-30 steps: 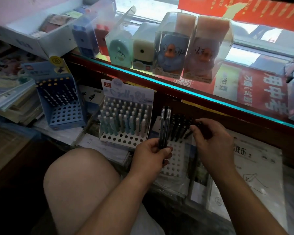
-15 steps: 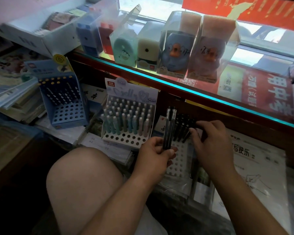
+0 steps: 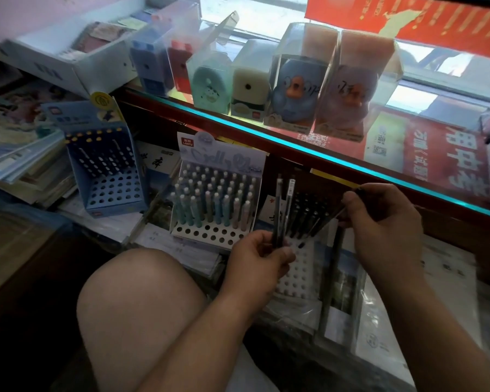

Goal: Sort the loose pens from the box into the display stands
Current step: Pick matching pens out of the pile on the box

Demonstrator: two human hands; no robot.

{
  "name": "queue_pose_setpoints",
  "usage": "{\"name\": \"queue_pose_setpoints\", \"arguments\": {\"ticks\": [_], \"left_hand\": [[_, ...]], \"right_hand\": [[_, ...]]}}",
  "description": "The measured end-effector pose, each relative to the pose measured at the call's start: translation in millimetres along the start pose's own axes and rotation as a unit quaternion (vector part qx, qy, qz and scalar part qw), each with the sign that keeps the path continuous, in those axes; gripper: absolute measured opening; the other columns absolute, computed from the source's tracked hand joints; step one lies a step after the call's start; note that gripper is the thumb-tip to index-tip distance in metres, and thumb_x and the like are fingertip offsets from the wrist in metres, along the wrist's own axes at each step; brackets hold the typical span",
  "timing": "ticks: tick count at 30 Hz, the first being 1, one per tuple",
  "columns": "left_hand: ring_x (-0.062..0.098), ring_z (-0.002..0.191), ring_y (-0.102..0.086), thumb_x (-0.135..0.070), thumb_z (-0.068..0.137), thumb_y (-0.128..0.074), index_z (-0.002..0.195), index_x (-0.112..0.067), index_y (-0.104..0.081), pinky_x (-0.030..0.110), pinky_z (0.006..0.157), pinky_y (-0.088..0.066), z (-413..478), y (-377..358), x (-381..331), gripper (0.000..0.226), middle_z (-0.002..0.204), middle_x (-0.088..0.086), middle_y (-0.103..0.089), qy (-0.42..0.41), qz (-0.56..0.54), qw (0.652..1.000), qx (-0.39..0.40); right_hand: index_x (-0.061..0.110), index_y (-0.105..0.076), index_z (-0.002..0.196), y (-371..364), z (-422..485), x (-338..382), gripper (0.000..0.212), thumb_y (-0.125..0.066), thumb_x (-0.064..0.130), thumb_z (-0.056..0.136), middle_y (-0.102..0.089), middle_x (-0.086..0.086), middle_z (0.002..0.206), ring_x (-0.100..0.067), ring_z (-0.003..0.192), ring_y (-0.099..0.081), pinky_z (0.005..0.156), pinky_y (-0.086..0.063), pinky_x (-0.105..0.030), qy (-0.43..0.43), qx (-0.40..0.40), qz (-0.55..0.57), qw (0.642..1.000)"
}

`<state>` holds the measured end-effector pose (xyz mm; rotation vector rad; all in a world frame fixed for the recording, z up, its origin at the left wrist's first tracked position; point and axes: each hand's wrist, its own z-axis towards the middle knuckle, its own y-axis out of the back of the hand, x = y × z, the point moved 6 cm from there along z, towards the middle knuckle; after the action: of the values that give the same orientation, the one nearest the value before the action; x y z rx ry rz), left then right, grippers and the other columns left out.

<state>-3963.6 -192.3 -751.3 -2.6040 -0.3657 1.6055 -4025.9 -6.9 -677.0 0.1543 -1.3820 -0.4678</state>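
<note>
**One pen, one hole**

The right hand has come up. It now pinches one dark pen, tilted. The left hand grips the spare pens upright. Aim the tip at an empty hole in the white stand just below — stand the pen straight, then push gently.

We count three display stands: the pastel stand, one blue stand to its left and one white stand to its right. Above the pastel stand, six clear boxes line the one glass shelf, two of them holding duck figures. Up-left of it sits one white carton. Right of the pastel stand we see two hands: the left hand grips two dark pens, and the right hand pinches one lone pen. The pastel stand's own pens stand too tightly packed to count.
</note>
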Motion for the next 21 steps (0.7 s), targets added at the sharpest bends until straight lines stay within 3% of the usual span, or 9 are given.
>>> {"name": "queue_pose_setpoints", "arguments": {"ticks": [3, 6, 12, 21], "left_hand": [[0.018, 0.096, -0.073, -0.004, 0.094, -0.067, 0.101, -0.012, -0.07, 0.033, 0.088, -0.061, -2, -2, -3, 0.011, 0.101, 0.008, -0.072, 0.0, -0.025, 1.0, 0.003], [0.015, 0.095, -0.073, -0.007, 0.095, -0.066, 0.102, -0.015, -0.07, 0.034, 0.088, -0.061, -3, -3, -3, 0.012, 0.098, 0.003, -0.071, 0.0, -0.016, 1.0, 0.007], [0.013, 0.097, -0.072, -0.009, 0.095, -0.067, 0.103, -0.019, -0.07, 0.033, 0.089, -0.061, -3, -2, -2, 0.013, 0.101, 0.001, -0.072, 0.01, -0.006, 1.0, 0.009], [0.016, 0.095, -0.072, -0.007, 0.095, -0.066, 0.098, -0.018, -0.069, 0.035, 0.089, -0.061, -1, -5, -2, 0.011, 0.096, 0.004, -0.071, 0.005, -0.008, 1.0, 0.016]], "right_hand": [[0.029, -0.063, 0.104, -7, -8, -8, 0.012, -0.068, 0.025, 0.094, -0.065, 0.015, 0.094, -0.001, 0.088, -0.065, 0.075, -0.051, -0.018, 0.037, 0.033, -0.108, 0.993], [0.032, -0.061, 0.104, -12, -15, -13, 0.015, -0.069, 0.025, 0.094, -0.061, 0.021, 0.089, 0.008, 0.085, -0.061, 0.068, -0.043, -0.007, 0.053, 0.038, -0.14, 0.988], [0.024, -0.064, 0.106, -12, -15, -15, 0.013, -0.069, 0.023, 0.094, -0.063, 0.009, 0.091, 0.003, 0.086, -0.06, 0.07, -0.043, -0.014, 0.082, 0.022, -0.153, 0.985], [0.027, -0.064, 0.099, -20, -15, -28, 0.01, -0.071, 0.026, 0.092, -0.059, 0.011, 0.09, 0.002, 0.082, -0.056, 0.066, -0.041, -0.016, 0.05, 0.052, -0.215, 0.974]]}}
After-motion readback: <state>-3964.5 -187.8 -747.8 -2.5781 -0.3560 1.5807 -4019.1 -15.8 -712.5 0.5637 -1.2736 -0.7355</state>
